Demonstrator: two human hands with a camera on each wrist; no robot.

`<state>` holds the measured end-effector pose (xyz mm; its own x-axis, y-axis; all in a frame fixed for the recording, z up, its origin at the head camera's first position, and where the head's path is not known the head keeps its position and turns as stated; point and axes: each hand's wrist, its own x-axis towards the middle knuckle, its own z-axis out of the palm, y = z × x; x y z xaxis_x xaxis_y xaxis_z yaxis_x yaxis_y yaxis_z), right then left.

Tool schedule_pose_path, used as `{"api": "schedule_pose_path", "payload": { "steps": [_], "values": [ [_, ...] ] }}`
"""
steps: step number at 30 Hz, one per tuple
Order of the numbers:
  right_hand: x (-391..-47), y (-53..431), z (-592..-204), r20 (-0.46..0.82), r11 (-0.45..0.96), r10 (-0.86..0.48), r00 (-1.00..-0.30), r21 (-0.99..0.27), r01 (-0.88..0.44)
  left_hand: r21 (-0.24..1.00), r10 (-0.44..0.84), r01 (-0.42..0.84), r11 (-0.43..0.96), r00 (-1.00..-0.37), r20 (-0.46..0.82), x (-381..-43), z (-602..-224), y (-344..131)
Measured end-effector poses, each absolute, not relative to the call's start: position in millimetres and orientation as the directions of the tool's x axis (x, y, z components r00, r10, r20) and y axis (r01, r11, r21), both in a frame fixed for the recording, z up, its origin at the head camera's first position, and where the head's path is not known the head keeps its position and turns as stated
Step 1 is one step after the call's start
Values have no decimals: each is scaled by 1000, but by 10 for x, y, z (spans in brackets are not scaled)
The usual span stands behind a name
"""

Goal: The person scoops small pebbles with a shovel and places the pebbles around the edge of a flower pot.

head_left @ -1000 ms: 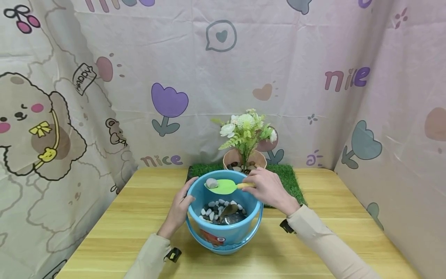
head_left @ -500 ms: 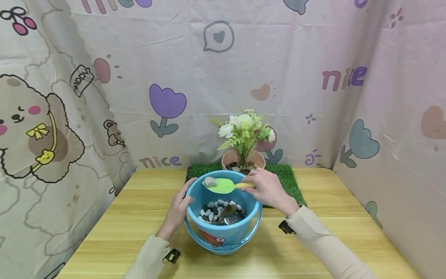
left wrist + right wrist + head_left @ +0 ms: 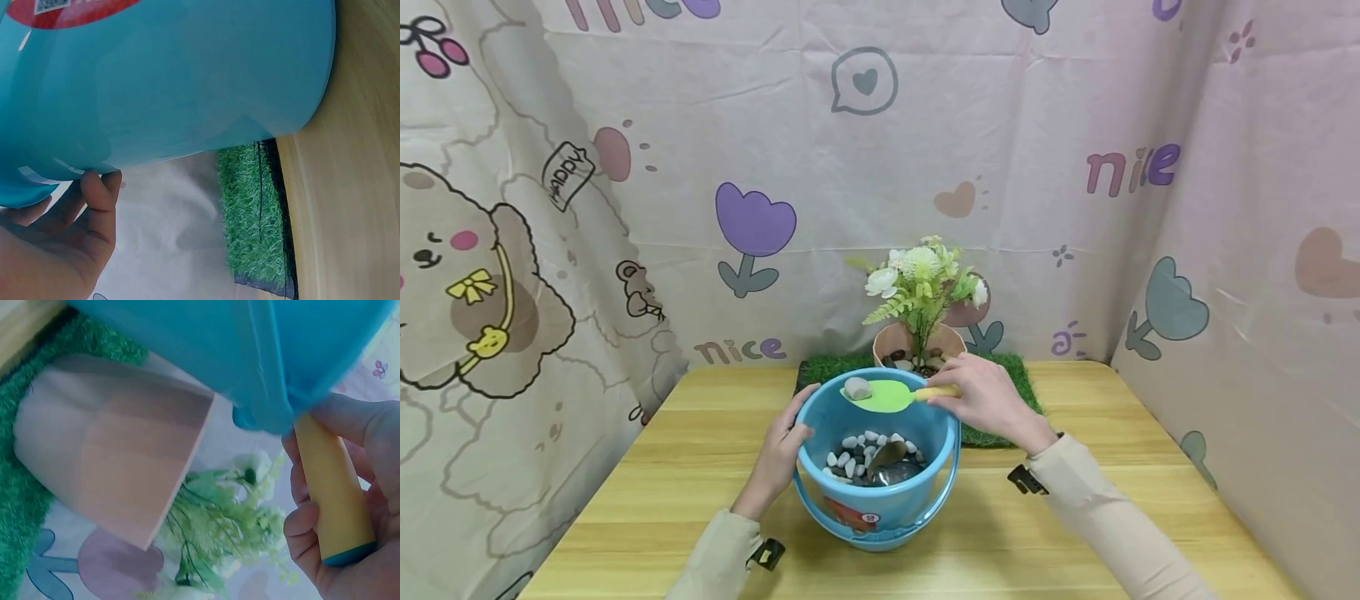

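My left hand (image 3: 777, 457) grips the left rim of a blue bucket (image 3: 904, 505), also seen in the left wrist view as a bucket wall (image 3: 187, 81) beside curled fingers (image 3: 100, 203). With my right hand (image 3: 988, 402) I hold a small toy shovel by its yellow handle (image 3: 334, 494). The green shovel blade (image 3: 889, 397) lies level over the bucket's mouth, and a grey stone (image 3: 857, 388) rests near its tip. Down in the bucket are white and dark pebbles (image 3: 850, 458), a brown curved piece (image 3: 888, 453) and a dark glossy object (image 3: 897, 475) of unclear kind.
Behind the bucket, a pinkish planter (image 3: 137, 444) with white flowers (image 3: 919, 265) and stones stands on a green turf mat (image 3: 1017, 387). The bucket's handle (image 3: 947, 492) hangs down in front. A printed cloth (image 3: 865, 167) surrounds the wooden table (image 3: 700, 450).
My right hand and the shovel, still bearing the stone, have shifted slightly right and up relative to the bucket. My left hand stays on the rim. The whole view has drifted a little.
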<state>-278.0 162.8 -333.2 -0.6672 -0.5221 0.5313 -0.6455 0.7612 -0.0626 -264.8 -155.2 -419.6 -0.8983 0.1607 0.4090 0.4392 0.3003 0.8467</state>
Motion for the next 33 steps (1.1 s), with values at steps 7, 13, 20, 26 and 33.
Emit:
{"api": "schedule_pose_path", "payload": {
  "steps": [7, 13, 20, 26, 33],
  "values": [
    [-2857, 1766, -3154, 551, 809, -455, -700, -73, -583, 844, 160, 449, 294, -894, 419, -2652, -4198, -1555],
    [-2975, 1888, -3105, 542, 851, -409, -734, -64, -522, 848, 153, 439, 297, -898, 412, -2652, -4205, -1556],
    [-3105, 1960, -3146, 504, 899, -350, -789, -54, -434, 850, 157, 438, 292, -899, 409, -2647, -4206, -1555],
    [-3226, 1944, -3234, 496, 916, -367, -787, 44, -399, 845, 153, 443, 299, -897, 415, -2645, -4208, -1552],
    [-3332, 1878, -3337, 551, 892, -436, -712, 158, -424, 846, 151, 441, 299, -897, 414, -2646, -4206, -1548]
  ]
}}
